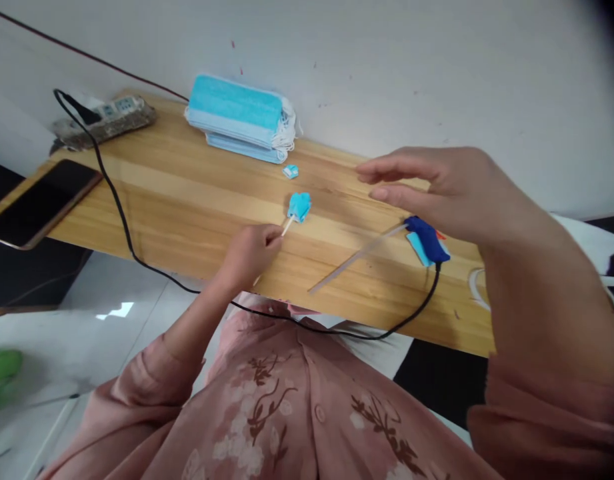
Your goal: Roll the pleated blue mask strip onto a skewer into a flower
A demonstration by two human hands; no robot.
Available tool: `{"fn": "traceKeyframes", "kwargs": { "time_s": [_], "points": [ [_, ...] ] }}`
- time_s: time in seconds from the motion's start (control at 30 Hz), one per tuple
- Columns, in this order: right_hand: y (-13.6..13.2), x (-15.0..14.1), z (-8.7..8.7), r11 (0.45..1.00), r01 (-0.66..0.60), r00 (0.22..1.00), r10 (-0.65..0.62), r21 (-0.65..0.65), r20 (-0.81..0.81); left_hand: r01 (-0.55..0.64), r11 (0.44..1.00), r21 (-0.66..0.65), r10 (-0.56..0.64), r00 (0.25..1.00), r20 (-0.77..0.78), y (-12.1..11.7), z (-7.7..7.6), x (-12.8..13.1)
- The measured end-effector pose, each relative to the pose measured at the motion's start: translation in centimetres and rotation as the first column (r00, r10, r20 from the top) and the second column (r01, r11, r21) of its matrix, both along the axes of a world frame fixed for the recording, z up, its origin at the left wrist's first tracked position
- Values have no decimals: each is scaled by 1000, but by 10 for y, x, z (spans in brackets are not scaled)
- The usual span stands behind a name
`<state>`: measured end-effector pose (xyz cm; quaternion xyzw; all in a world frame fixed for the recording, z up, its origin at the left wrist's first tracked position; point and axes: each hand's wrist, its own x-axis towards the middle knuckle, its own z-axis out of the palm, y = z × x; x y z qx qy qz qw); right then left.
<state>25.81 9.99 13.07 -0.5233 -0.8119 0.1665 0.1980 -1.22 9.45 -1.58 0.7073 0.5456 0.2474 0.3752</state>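
My left hand [254, 257] is closed around a thin pale stick whose far end bears a small flower-like piece of folded blue mask material [299, 207], resting on or just over the table. Raised above the right part of the table, my right hand [431, 183] has its fingers stretched out with nothing in them. Below it lies a dark blue glue gun [425, 239] with a long translucent glue stick [359, 259] pointing left from it. A light blue scrap [419, 249] is partly under the gun. A small blue and white scrap [291, 171] lies beyond the flower piece.
A stack of blue face masks [237, 110] stands against the wall. A phone [44, 200] lies at the table's left end, near a power strip [119, 117]. The black cord [117, 207] loops over the front edge. A white roll [477, 288] is partly behind my right arm.
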Motion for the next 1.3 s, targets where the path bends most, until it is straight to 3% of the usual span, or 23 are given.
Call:
{"fn": "traceKeyframes", "kwargs": {
  "time_s": [0.07,0.13,0.23,0.33,0.47,0.57,0.73,0.87,1.3],
  "points": [
    [-18,12,-3,996,88,994,-87,19,-70,-37,991,-131,73,958,279,5,-1,-4],
    [-34,20,-8,984,175,974,-168,32,-149,-40,969,-245,157,862,481,6,2,-4],
    [-54,21,-22,959,282,920,-268,7,-285,-19,958,-287,198,770,607,2,12,5],
    [-63,13,-47,936,344,837,-339,-68,-429,13,972,-235,149,740,656,-5,21,20],
    [-58,1,-82,926,336,703,-368,-172,-608,35,993,-109,46,751,658,-12,23,40],
    [-53,-5,-93,954,262,674,-288,-145,-681,35,998,57,-62,800,597,-13,21,51],
    [-50,-15,-83,979,204,697,-137,12,-704,21,973,231,-143,839,526,-11,24,63],
    [-46,-21,-80,977,213,671,-147,-1,-727,19,941,337,-184,865,466,-9,31,66],
    [-44,-37,-74,981,194,723,-150,-11,-675,45,930,365,-197,900,390,4,25,67]
  ]
}}
